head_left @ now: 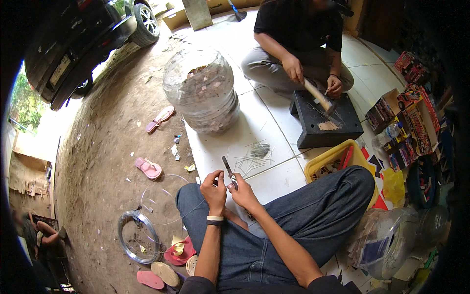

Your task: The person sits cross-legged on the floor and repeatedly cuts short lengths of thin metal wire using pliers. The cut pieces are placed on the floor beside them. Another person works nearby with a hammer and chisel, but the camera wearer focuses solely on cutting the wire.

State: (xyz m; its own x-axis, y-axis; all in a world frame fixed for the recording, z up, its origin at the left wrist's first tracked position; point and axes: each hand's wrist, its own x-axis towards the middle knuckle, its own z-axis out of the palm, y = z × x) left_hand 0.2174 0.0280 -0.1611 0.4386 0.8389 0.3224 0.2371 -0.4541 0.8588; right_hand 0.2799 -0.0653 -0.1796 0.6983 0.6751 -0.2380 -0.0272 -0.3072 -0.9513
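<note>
My left hand point(214, 192) is closed in a pinch in front of my lap. A thin shiny wire point(171, 176) loops from a coil point(121, 235) on the ground at the left up to this hand. My right hand point(244, 194), right beside it, is wrapped round a narrow dark hand tool point(226, 163) that points up and away; its exact kind is unclear. Just beyond my hands, many short straight wire pieces point(260, 150) lie on the white tiles, partly in a dense pile.
A co-worker's hand point(293, 68) holds a hammer point(317, 94) over a black stool point(323, 128). A large clear plastic jug point(196, 117) of scraps stands ahead. At right are a yellow basket point(313, 169) and toy boxes point(416, 127); pink sandals point(148, 168) lie left.
</note>
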